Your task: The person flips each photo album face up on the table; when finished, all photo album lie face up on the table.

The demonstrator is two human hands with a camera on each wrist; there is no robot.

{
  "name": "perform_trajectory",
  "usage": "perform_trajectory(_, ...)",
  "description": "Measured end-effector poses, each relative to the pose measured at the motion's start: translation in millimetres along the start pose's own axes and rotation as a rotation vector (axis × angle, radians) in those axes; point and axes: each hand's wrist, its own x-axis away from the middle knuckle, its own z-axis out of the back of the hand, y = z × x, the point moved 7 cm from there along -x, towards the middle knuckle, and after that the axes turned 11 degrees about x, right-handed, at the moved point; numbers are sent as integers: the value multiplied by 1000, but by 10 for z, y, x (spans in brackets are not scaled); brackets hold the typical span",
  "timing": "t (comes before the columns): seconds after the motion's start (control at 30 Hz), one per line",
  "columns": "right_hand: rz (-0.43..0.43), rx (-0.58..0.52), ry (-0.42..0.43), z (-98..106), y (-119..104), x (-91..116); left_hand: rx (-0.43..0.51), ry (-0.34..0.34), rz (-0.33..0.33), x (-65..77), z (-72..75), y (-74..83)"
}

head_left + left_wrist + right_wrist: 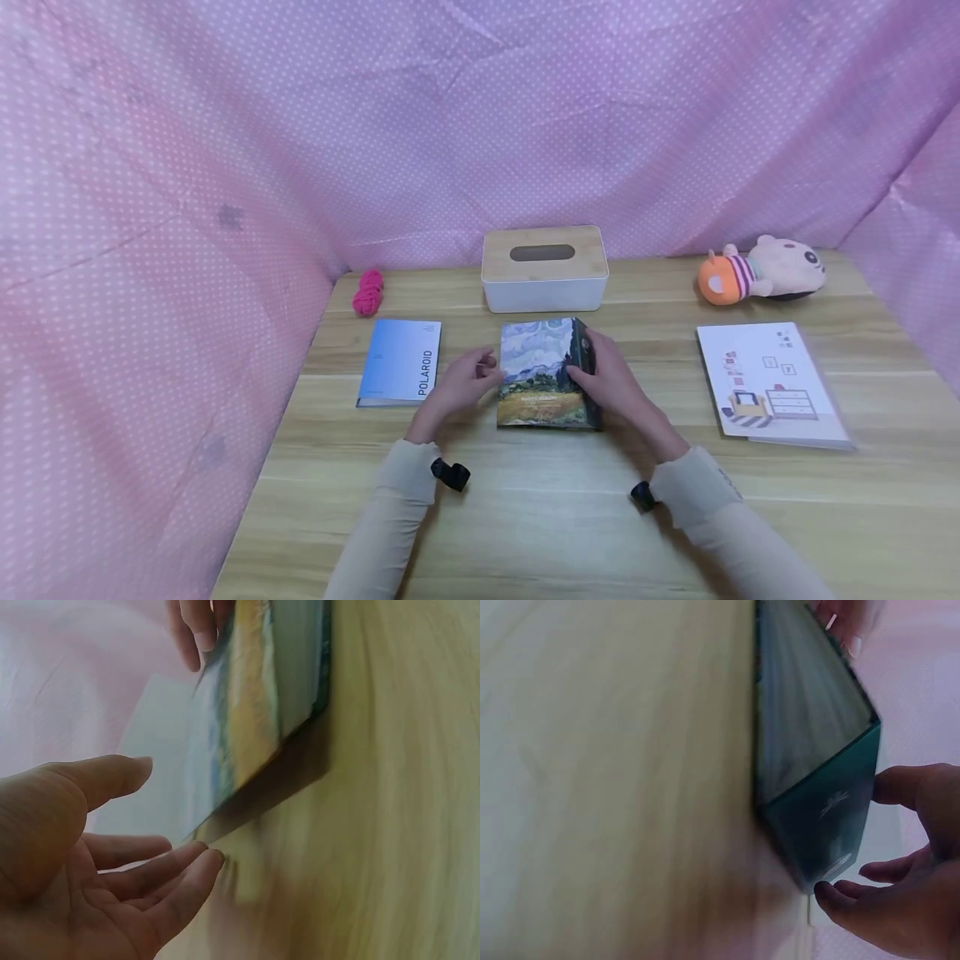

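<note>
A photo album (pixel 542 373) with a painted landscape cover lies in the middle of the table. Its dark green spine (pixel 829 806) faces right, and its pages show between the covers. My right hand (pixel 611 375) holds the album at the spine, thumb at the cover's edge and fingers farther along. By the album's left edge is my left hand (pixel 467 382), palm turned toward it. In the left wrist view the left hand (pixel 112 855) has thumb and fingers apart; its fingertips are near the cover's corner, and I cannot tell whether they touch it.
A blue album (pixel 400 364) marked POLAROID lies at left, with pink yarn (pixel 368 293) behind it. Behind the painted album stands a tissue box (pixel 545 293) with a wooden lid. At right are a white illustrated book (pixel 772 379) and a plush toy (pixel 761 271).
</note>
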Motion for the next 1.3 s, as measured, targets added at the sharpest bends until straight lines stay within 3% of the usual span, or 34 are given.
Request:
perform_trajectory(0.23,-85,41,-78,-64,125,65,-2,-2,-5,-118,-121,52)
perform_trajectory(0.47,-63,54,-98,-100,127,135,88,4,30,-168,-223,70)
perform_trajectory(0.63,-44,63,-62,-101,101,163,67,14,-11,-176,-240,110)
perform_trajectory(0.93,-98,-42,-38,-63,108,197,30,6,11,-203,-265,112)
perform_trajectory(1.3,-162,-152,-22,73,77,218,-12,45,99,-206,-344,168)
